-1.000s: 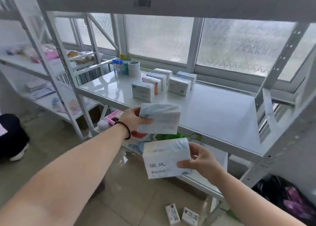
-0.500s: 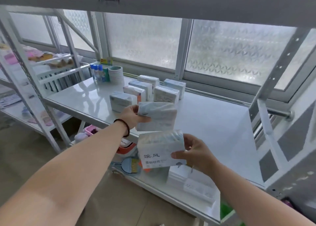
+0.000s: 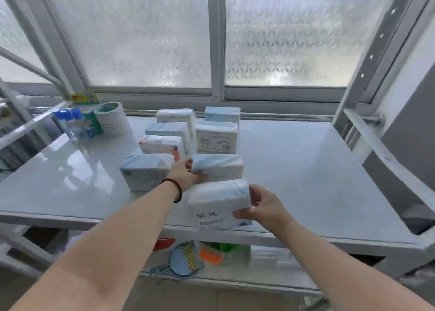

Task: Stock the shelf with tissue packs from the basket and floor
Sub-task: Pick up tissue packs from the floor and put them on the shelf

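Two tissue packs in play. My left hand (image 3: 186, 175) grips the upper tissue pack (image 3: 217, 168) at its left end, setting it on the shelf (image 3: 306, 169) in front of the barcode-faced pack (image 3: 216, 137); I cannot tell whether it touches the shelf yet. My right hand (image 3: 263, 207) clasps the lower tissue pack (image 3: 217, 203), printed face toward me, over the shelf's front edge. Just left of my left hand stands a blue-topped pack (image 3: 146, 170), heading a column of three more packs (image 3: 168, 132) running back toward the window (image 3: 141, 40). Bottles (image 3: 70, 125) and a tape roll (image 3: 111, 117) sit at far left. A small brush (image 3: 186, 260) lies on the tier below.
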